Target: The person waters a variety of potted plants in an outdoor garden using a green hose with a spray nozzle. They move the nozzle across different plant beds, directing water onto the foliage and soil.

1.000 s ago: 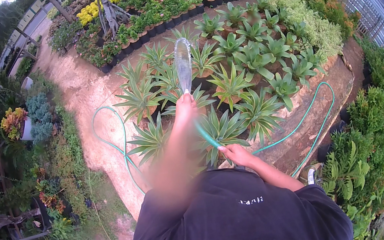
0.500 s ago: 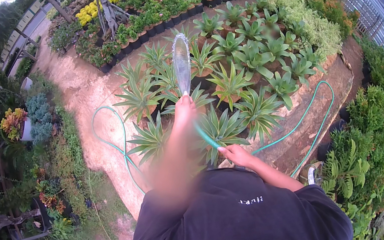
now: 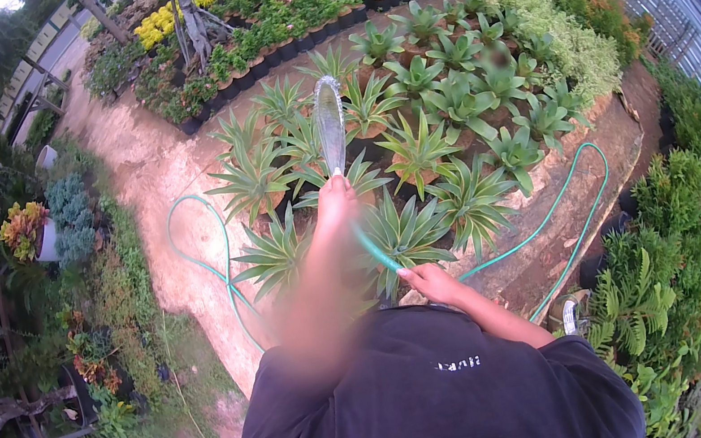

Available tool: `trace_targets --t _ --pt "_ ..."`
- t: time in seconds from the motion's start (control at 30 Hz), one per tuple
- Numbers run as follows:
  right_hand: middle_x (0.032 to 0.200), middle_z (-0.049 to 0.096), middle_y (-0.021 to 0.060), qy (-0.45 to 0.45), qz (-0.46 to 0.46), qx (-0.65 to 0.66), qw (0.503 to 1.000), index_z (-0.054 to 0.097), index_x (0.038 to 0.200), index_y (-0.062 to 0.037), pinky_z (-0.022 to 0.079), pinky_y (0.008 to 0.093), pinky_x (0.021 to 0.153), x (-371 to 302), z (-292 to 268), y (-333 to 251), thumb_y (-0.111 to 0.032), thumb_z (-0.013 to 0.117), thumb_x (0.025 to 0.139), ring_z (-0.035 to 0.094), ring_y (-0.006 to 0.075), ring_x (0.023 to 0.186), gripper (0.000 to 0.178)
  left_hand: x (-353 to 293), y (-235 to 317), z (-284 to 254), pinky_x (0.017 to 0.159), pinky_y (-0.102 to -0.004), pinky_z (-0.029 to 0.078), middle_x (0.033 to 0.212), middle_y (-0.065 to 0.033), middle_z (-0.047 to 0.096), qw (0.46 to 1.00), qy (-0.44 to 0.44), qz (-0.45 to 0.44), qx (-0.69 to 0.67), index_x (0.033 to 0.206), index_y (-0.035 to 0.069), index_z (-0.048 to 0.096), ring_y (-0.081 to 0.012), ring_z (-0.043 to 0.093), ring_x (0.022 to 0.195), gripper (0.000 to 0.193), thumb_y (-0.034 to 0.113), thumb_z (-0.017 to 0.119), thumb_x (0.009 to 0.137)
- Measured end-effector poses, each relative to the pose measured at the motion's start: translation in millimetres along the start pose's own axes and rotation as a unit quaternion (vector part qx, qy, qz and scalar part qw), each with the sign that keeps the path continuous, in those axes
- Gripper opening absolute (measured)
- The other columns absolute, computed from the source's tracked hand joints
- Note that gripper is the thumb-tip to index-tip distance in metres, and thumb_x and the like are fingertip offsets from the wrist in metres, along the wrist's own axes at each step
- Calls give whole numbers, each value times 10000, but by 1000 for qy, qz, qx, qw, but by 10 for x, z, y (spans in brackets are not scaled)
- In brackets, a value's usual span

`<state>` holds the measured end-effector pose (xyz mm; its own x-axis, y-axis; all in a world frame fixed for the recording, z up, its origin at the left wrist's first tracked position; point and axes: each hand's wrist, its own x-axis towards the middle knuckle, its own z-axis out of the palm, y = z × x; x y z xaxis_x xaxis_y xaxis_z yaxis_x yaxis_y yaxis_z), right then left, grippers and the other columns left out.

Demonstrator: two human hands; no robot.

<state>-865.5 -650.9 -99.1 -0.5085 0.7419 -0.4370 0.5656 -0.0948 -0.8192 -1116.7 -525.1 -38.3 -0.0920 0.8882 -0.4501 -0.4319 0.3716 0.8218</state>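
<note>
Stretched out ahead, my left hand (image 3: 336, 198) is closed round the end of a green garden hose. A narrow, clear fan of water (image 3: 331, 127) rises from its fingertips over the plants. Behind it, my right hand (image 3: 433, 283) grips the same green hose (image 3: 376, 253) lower down, close to my shirt. Under the spray stand spiky agave-like plants (image 3: 418, 153) with pale-edged leaves. Broad-leaved green rosette plants (image 3: 461, 98) grow to their right. My left forearm is blurred and hides part of the hose.
Hose loops lie on the pale ground at left (image 3: 225, 238) and on the brown slab at right (image 3: 550, 221). Dense shrubs (image 3: 678, 224) line the right side. Rows of black-potted plants (image 3: 280, 53) stand at the back. A white pot (image 3: 48, 239) with a colourful plant is at left.
The water fan's tip has dropped slightly and drawn nearer, so the fan looks shorter. Both hands keep their hold on the hose, nearly in the same place.
</note>
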Motion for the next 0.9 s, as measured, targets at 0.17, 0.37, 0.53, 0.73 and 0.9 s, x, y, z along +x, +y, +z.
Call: trace_targets --t 0.17,0.37,0.53,0.73,0.9 --pt "702 637 173 1 8 2 1000 659 827 65 501 441 707 -17 -9 -10 -637 452 1002 627 300 683 753 47 -26 -28 423 -254 287 641 38 403 1000 -1 5 5 918 119 462 -76 351 478 278 344 415 1072" --pt "685 627 164 6 -3 -3 1000 649 796 61 493 440 689 -10 -25 -21 -627 451 1007 611 290 664 747 69 -21 -42 426 -280 309 629 18 447 1000 -2 2 -10 906 108 505 -98 392 474 277 318 421 1067" --pt "670 616 156 6 4 3 1000 643 778 55 490 435 683 -8 -26 -23 -633 448 1007 602 279 652 751 51 -7 -11 417 -242 273 640 48 376 1000 -2 -4 -7 918 126 436 -68 324 476 292 365 401 1081" --pt "655 608 146 0 16 5 1000 642 783 56 490 434 673 -37 -19 -17 -634 457 1004 598 272 639 748 80 -109 -78 414 -237 265 634 50 364 1000 -2 6 5 916 125 436 -62 315 474 313 385 394 1084" --pt "640 599 143 15 -9 7 1000 640 784 54 488 437 659 -61 -22 -29 -622 470 1004 587 278 619 732 8 -164 -214 405 -238 245 631 53 365 999 39 12 -32 919 134 438 -55 297 465 315 399 396 1083"
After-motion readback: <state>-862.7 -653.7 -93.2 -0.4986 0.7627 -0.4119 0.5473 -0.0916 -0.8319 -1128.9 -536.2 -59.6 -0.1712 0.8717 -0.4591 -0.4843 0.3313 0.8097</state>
